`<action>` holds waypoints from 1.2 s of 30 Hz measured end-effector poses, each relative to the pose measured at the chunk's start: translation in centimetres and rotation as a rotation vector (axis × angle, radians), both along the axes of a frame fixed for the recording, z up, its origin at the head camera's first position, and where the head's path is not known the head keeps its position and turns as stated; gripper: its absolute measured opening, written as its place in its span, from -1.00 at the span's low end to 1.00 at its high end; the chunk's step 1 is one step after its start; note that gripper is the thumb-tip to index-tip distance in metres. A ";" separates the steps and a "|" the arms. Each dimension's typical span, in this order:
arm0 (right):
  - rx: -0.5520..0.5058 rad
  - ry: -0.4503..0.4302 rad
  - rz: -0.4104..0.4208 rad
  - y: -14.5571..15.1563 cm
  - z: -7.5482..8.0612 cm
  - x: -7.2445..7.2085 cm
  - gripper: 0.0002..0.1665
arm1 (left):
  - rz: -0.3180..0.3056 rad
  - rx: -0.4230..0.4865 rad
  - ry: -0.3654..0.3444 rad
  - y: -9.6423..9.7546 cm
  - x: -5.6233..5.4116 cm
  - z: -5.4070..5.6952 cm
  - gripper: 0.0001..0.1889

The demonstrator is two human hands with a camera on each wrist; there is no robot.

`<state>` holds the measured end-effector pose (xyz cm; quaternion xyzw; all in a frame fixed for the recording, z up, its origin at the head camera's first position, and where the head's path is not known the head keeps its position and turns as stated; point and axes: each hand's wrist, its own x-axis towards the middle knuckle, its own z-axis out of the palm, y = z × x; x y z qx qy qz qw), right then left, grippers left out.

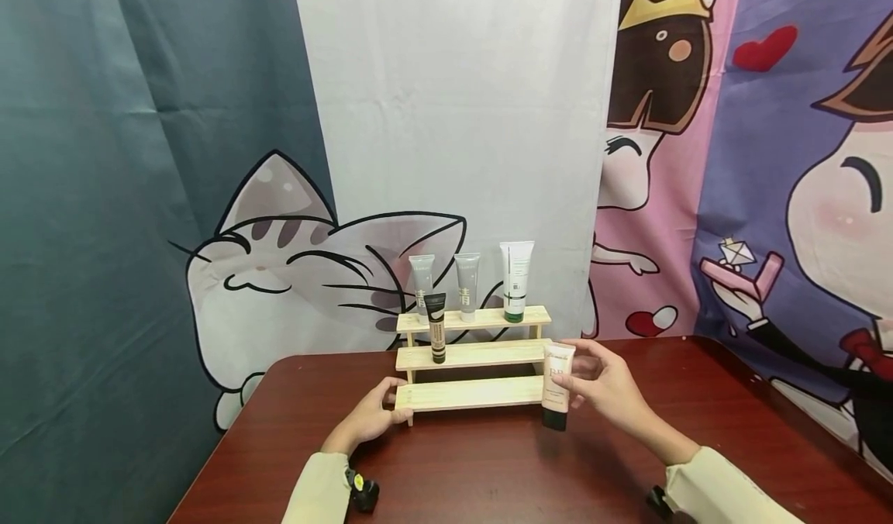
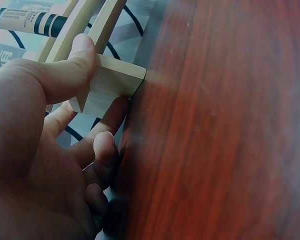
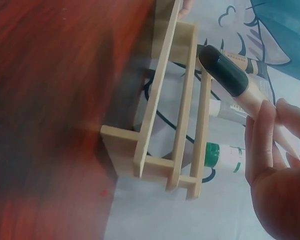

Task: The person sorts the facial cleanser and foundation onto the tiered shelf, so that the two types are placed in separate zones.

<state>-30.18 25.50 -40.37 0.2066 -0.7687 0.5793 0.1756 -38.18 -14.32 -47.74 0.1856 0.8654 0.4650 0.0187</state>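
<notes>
A three-tier wooden rack (image 1: 481, 394) stands on the table. My left hand (image 1: 368, 415) grips the left end of its lowest tier, thumb on the front and fingers behind, as the left wrist view shows. In my right hand (image 1: 612, 384) a pale pink BB cream tube (image 1: 556, 384) with a black cap is pinched upright, cap down, in front of the rack's right end. On the middle tier, toward the left, stands a black and tan tube (image 1: 436, 334). The top tier bears two clear grey tubes (image 1: 467, 287) and a white tube with a green cap (image 1: 515, 276).
The rack stands on a dark red-brown wooden table (image 1: 488, 470). Behind it hangs a curtain (image 1: 460, 105) printed with a cartoon cat and figures. A black wrist device (image 1: 364, 494) sits at my left cuff.
</notes>
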 end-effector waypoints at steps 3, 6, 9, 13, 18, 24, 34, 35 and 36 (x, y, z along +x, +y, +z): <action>-0.008 0.005 0.002 -0.7 0.2 -0.7 -0.35 | 0.002 -0.005 0.000 0.0 0.0 0.0 -0.46; -0.025 0.012 -0.002 -1.4 0.5 -1.5 -0.35 | 0.004 -0.004 0.003 0.1 0.1 0.0 -0.46; -0.041 0.002 0.000 -2.1 0.7 -2.3 -0.34 | 0.020 0.002 0.014 0.1 0.2 -0.1 -0.47; -0.050 -0.019 0.014 -3.0 0.7 -3.5 -0.29 | 0.072 -0.007 0.042 0.3 0.3 0.0 -0.48; -0.059 -0.001 0.020 -4.0 0.8 -4.7 -0.25 | 0.107 -0.021 0.076 0.5 0.3 0.5 -0.45; -0.084 0.014 0.043 -5.3 1.2 -6.3 -0.26 | 0.126 -0.032 0.097 0.6 0.4 0.6 -0.45; -0.080 0.046 0.052 -7.2 3.2 -6.9 -0.32 | 0.121 -0.059 0.106 0.6 0.5 0.6 -0.46; -0.082 0.049 0.054 -7.3 3.5 -6.7 -0.33 | 0.119 -0.061 0.110 0.7 0.5 0.6 -0.46; -0.084 0.053 0.055 -7.5 3.7 -6.5 -0.33 | 0.116 -0.062 0.113 0.7 0.5 0.6 -0.46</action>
